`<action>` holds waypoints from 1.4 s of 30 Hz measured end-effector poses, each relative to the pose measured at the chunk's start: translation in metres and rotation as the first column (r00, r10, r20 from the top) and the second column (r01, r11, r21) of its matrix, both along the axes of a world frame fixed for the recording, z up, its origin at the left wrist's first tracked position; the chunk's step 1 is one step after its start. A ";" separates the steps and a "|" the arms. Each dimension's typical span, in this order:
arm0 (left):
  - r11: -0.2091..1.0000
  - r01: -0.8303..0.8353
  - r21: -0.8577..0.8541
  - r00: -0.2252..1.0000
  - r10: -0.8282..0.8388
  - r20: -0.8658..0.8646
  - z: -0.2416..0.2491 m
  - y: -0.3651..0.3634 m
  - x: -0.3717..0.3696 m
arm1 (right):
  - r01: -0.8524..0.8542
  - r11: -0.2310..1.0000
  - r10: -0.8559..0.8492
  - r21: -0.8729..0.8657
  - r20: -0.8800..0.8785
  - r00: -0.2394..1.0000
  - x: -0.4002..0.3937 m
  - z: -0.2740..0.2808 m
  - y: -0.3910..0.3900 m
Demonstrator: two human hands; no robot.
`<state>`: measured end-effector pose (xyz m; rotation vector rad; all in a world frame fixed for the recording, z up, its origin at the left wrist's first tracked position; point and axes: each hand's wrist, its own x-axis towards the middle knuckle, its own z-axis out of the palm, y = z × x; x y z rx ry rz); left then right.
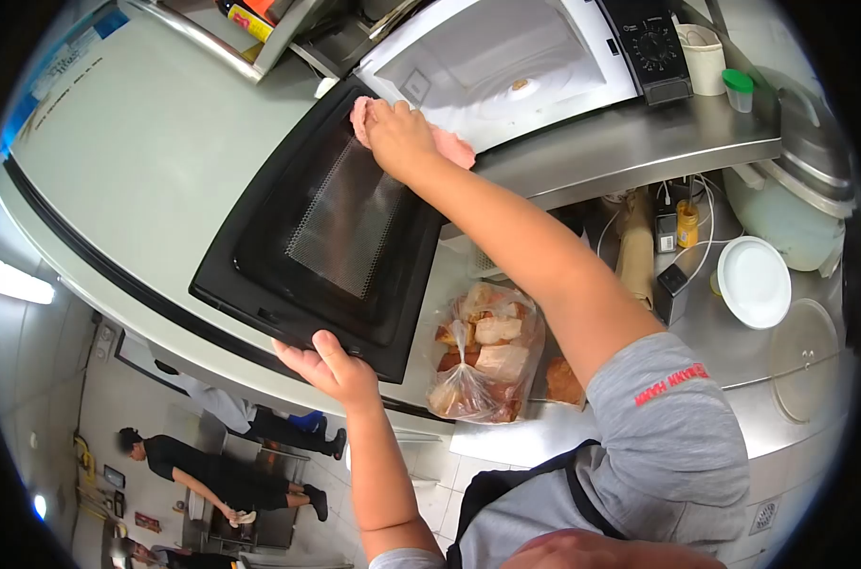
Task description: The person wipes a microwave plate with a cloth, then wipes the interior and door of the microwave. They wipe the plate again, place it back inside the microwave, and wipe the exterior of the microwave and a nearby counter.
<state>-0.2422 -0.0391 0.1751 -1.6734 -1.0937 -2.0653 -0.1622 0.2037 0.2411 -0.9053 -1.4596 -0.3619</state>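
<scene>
The microwave [506, 71] stands open, its white inside showing, and its black door [260, 213] with a mesh window swings out to the left. My right hand [404, 137] is closed on a pink cloth [452, 147], pressed to the inner face of the door near its hinge side. At the door's lower free edge is my left hand [331, 370], thumb and fingers apart, the fingers partly behind the edge. A clear bag of bread pieces [487, 356] lies below the door.
A steel shelf [630, 156] runs under the microwave. At right are a white cup [703, 59], a green-lidded container [738, 87], a large pot [791, 213] and a white lid [753, 282]. Several people stand at the lower left, apart from my hands.
</scene>
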 end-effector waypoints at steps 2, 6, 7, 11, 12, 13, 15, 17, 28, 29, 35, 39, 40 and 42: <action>1.000 0.009 -0.006 1.000 -0.009 -0.014 0.000 -0.002 0.003 | -0.015 1.000 0.015 -0.004 0.087 0.996 0.007 -0.007 0.000; 1.000 0.023 -0.013 0.999 -0.022 0.025 0.002 -0.003 0.007 | -0.081 0.981 0.090 -0.178 0.042 0.995 0.009 -0.044 -0.013; 1.000 0.000 -0.010 1.000 0.000 0.009 0.001 -0.002 0.006 | -0.149 0.936 0.176 -0.318 0.057 0.983 0.015 -0.052 -0.010; 0.995 -0.102 -0.003 0.994 0.102 -0.030 0.001 -0.003 0.002 | -0.323 0.441 0.458 -0.837 -0.100 0.884 0.062 -0.007 -0.007; 0.992 -0.129 -0.006 0.991 0.129 -0.028 0.001 -0.003 0.002 | -0.343 0.497 0.433 -0.797 -0.114 0.894 0.067 0.007 -0.011; 0.994 -0.104 -0.012 0.994 0.104 -0.020 0.000 -0.003 0.002 | -0.359 0.551 0.409 -0.753 -0.131 0.903 0.071 0.019 -0.015; 0.998 -0.059 -0.027 0.998 0.059 -0.015 -0.001 -0.003 0.000 | -0.390 0.650 0.368 -0.652 -0.180 0.912 0.069 0.039 -0.020; 1.000 -0.015 -0.011 1.000 0.014 -0.016 0.000 -0.003 0.005 | -0.529 0.760 0.478 -0.377 -0.228 0.848 0.028 0.030 0.024; 1.000 0.003 0.018 1.000 -0.003 0.023 -0.002 0.001 0.001 | -0.858 0.481 0.778 -0.181 -0.363 0.513 -0.017 -0.110 0.081; 1.000 -0.014 -0.003 1.000 0.014 0.025 -0.002 0.000 -0.001 | -0.804 0.535 0.699 -0.260 -0.399 0.594 -0.023 -0.122 0.076; 0.966 -0.259 0.019 0.965 0.260 -0.029 -0.006 0.005 -0.006 | -0.288 0.846 0.374 -0.449 0.113 0.921 0.020 -0.089 -0.098; 0.917 -0.394 0.060 0.911 0.398 -0.106 0.001 -0.003 -0.002 | -0.475 0.841 0.526 -0.260 0.184 0.831 0.024 -0.091 -0.176; 0.918 -0.389 0.078 0.912 0.396 -0.109 0.000 -0.003 -0.003 | -0.551 0.794 0.599 -0.258 0.174 0.782 0.026 -0.091 -0.195; 0.926 -0.364 0.104 0.918 0.375 -0.127 -0.001 -0.002 -0.002 | -0.703 0.583 0.766 -0.407 -0.014 0.643 0.037 -0.082 -0.196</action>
